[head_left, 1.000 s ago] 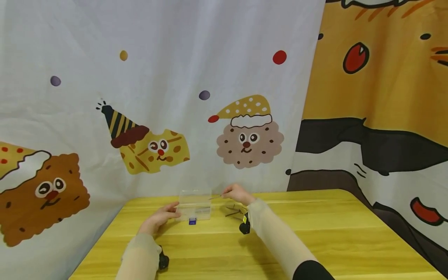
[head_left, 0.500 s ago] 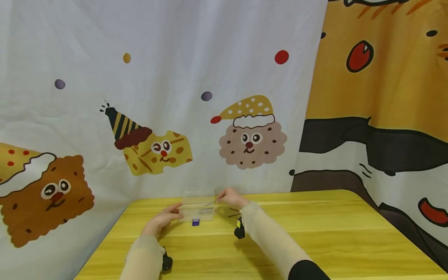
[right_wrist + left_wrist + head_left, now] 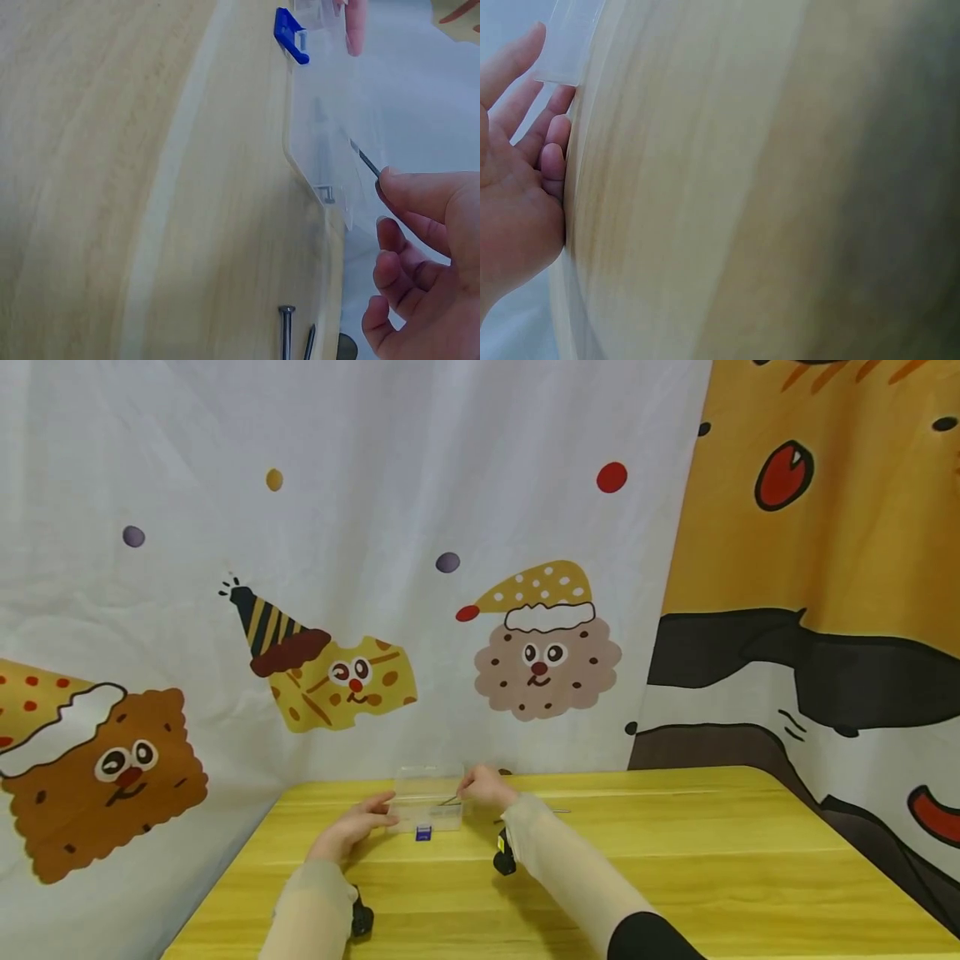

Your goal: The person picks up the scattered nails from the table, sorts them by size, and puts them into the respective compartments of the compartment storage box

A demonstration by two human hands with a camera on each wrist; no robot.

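Note:
My right hand [image 3: 486, 787] pinches a nail [image 3: 366, 160] between thumb and index finger, its tip slanting over the clear plastic box [image 3: 307, 135]. The other right fingers are loosely curled. The lid [image 3: 429, 782] of the box is raised towards the back, and a blue latch [image 3: 423, 833] sits at its front. Small metal pieces [image 3: 326, 193] show through the wall at the right end. At the box's left side, my left hand [image 3: 356, 827] has thumb and index finger extended to its edge; in the left wrist view its remaining fingers rest relaxed by the tabletop.
Loose nails [image 3: 286, 334] lie on the wooden table [image 3: 675, 860] to the right of the box, partly hidden by the right forearm in the head view. A cartoon-printed curtain [image 3: 360, 527] hangs right behind the table's back edge.
My right hand has moved left with the nail, from beside the box to its right edge, bringing the nail over the box. My left hand stays by the box.

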